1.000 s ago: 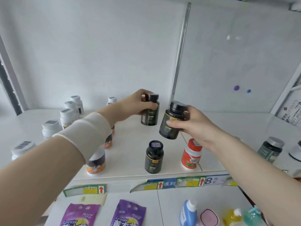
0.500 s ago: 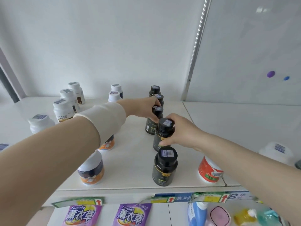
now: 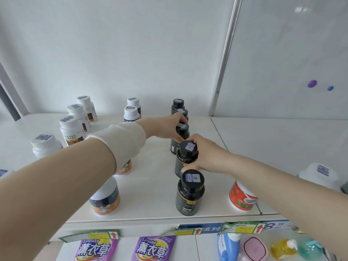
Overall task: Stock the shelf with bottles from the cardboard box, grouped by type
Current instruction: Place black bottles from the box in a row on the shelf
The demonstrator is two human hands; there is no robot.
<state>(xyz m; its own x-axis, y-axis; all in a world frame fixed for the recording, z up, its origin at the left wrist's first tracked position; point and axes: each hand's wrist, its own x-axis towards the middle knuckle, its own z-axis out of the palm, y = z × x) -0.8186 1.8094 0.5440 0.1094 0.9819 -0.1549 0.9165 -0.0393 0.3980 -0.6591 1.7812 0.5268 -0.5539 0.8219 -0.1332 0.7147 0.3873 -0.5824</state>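
Observation:
Several black bottles stand in a single file running front to back on the white shelf. My left hand grips the third black bottle from the front. My right hand holds the second black bottle, which stands on the shelf. The front black bottle stands free near the shelf edge. Two more black bottles stand at the back of the file. The cardboard box is out of view.
White bottles with brown labels stand in a row at the left, two white-capped bottles at the back middle, and orange-and-navy jars at front left. A red-labelled jar sits front right. Purple lavender packets and cleaning bottles hang below.
Both hands carried black bottles down from the air onto the shelf and set them into the file. The view has moved closer and tilted down.

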